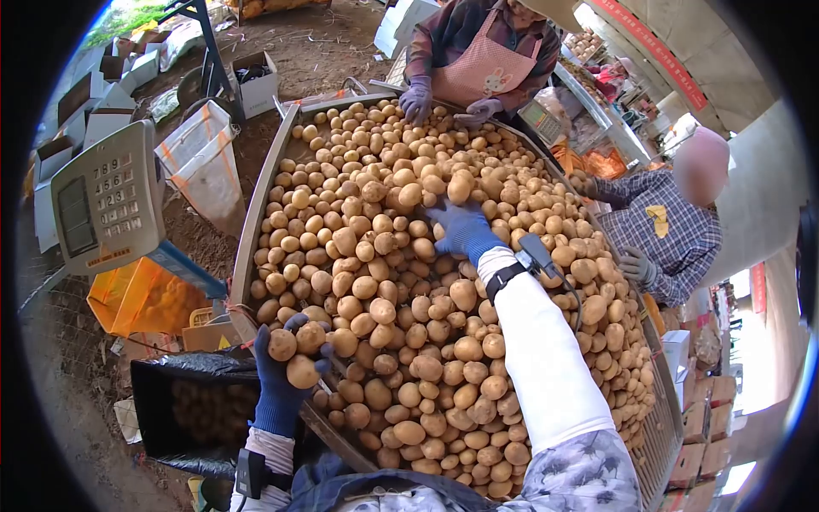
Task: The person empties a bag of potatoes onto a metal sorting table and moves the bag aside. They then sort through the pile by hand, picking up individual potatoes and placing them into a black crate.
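My left hand point(286, 384), in a blue glove, is at the near left edge of the sorting table point(247, 247), its fingers curled around a few potatoes point(302, 372). Below and left of it stands a box lined with black plastic point(171, 384), with potatoes inside. My right hand point(467, 230), also gloved in blue, reaches over the middle of the potato heap point(426, 316). Its thumb and fingers are spread, touching potatoes; some fingertips are hidden among them. Both wrists carry dark strapped devices.
A weighing scale display point(107, 200) stands left of the table. Across the heap, a person in a pink apron point(486, 64) has gloved hands on the potatoes; another person in a checked shirt point(661, 222) works on the right. Cardboard boxes point(704, 435) are stacked at lower right.
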Demonstrator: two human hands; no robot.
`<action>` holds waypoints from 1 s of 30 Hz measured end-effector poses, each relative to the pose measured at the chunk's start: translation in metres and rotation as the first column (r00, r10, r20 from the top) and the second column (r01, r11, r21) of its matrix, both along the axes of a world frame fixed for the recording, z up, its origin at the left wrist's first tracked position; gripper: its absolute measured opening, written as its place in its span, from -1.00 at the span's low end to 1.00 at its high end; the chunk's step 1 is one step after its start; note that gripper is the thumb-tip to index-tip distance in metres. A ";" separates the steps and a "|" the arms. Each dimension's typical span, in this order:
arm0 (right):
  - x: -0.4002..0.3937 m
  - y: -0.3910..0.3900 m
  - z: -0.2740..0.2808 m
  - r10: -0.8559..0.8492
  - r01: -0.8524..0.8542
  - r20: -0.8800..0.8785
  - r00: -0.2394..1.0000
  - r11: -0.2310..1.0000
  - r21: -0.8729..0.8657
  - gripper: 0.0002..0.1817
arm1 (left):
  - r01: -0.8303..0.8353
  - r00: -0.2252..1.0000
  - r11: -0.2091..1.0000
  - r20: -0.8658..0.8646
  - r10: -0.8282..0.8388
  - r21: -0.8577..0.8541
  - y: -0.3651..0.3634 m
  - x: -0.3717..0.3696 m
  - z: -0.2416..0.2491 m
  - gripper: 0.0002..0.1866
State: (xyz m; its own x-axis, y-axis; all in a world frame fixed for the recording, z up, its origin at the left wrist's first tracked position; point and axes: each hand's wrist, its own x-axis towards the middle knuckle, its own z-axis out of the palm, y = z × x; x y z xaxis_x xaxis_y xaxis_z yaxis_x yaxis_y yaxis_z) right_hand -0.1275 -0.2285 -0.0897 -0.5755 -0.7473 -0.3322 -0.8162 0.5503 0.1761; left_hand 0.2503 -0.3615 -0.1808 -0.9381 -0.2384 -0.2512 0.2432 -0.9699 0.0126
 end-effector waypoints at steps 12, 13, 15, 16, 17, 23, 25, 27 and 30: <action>0.081 0.073 0.016 0.260 -0.300 -0.209 0.943 0.934 -0.194 -0.46 | 0.003 0.999 0.999 -0.041 -0.002 0.036 -0.002 -0.002 -0.005 -0.29; 0.094 0.078 0.019 0.258 -0.299 -0.212 0.943 0.935 -0.192 -0.46 | 0.013 0.996 0.999 -0.090 -0.010 0.030 -0.002 -0.002 -0.007 -0.28; 0.113 0.081 0.023 0.226 -0.152 -0.284 0.932 0.954 0.260 -0.59 | 0.028 0.989 0.999 -0.145 -0.024 0.021 -0.002 -0.001 -0.006 -0.27; 0.113 0.081 0.021 0.221 -0.146 -0.291 0.931 0.955 0.257 -0.59 | 0.032 0.995 0.999 -0.092 -0.034 -0.022 -0.002 0.000 -0.003 -0.27; 0.109 0.082 0.013 0.234 -0.165 -0.319 0.918 0.959 0.230 -0.60 | 0.036 0.999 0.997 -0.038 -0.039 -0.065 -0.002 0.001 -0.001 -0.26; 0.118 0.072 0.002 0.314 -0.255 -0.242 0.918 0.935 0.247 -0.75 | -0.013 0.998 0.998 0.059 0.017 -0.065 0.003 0.000 0.009 -0.25; 0.139 0.081 0.003 0.309 -0.274 -0.302 0.902 0.950 0.152 -0.74 | 0.055 0.998 0.996 -0.024 -0.057 -0.073 0.000 0.003 0.003 -0.22; 0.169 0.081 0.030 0.256 -0.238 -0.286 0.923 0.966 0.100 -0.69 | 0.134 0.984 0.988 -0.111 -0.142 -0.082 0.007 0.002 0.002 -0.19; 0.215 0.089 0.039 0.026 0.100 0.250 0.968 0.872 -0.479 -0.64 | 0.269 0.944 0.924 -0.116 -0.309 -0.271 0.025 0.004 0.009 -0.18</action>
